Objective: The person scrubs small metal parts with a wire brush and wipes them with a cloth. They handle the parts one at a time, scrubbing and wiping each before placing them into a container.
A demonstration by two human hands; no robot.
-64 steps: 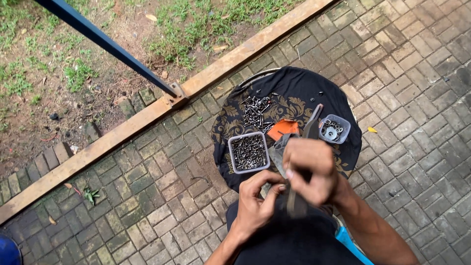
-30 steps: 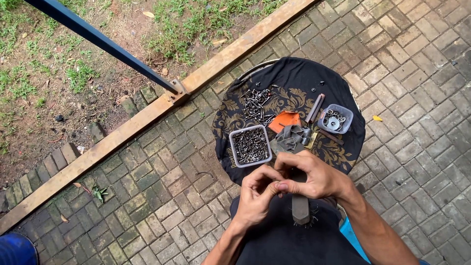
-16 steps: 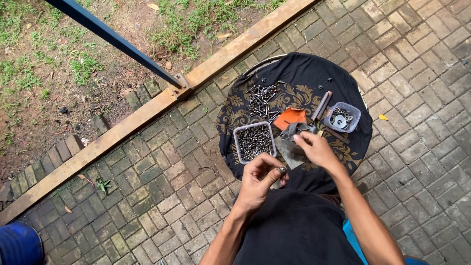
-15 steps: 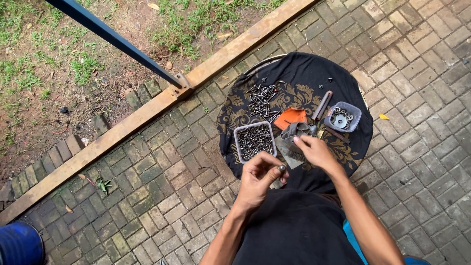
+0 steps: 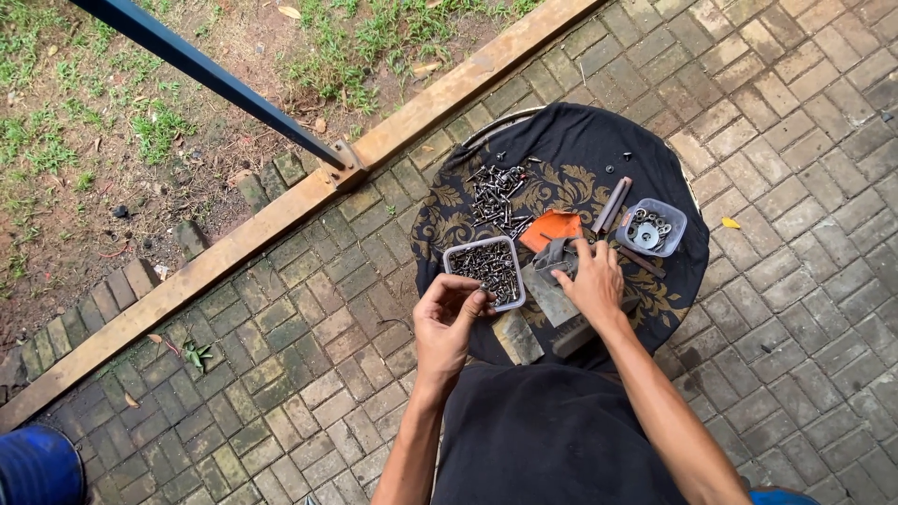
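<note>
Head view looks straight down on a small round surface [image 5: 561, 131] draped in black cloth with a gold pattern. At its near edge the left hand [image 5: 449, 323] hovers with fingers curled inward, thumb and fingertips drawn together as if pinching something tiny; whether a small piece sits in that grip cannot be told. Just beside those fingertips stands a clear square tub of dark screws [image 5: 485, 269]. The right hand [image 5: 591, 281] lies palm down on a grey metal tool [image 5: 554, 288], fingers spread loosely over it rather than clenched. Its fingertips reach a grey bundle [image 5: 558, 254] that lies against an orange piece [image 5: 550, 227].

Beyond the tub, a loose heap of screws [image 5: 496, 194] is scattered on the cloth. To the right, a second clear tub with washers [image 5: 650, 227] stands near a slim dark rod [image 5: 613, 204].

Around the surface lies brick paving [image 5: 309, 374], bordered by a wooden beam [image 5: 281, 220] with a dark blue metal bar [image 5: 206, 70] slanting over grass. A blue container [image 5: 37, 466] shows at the lower left corner.
</note>
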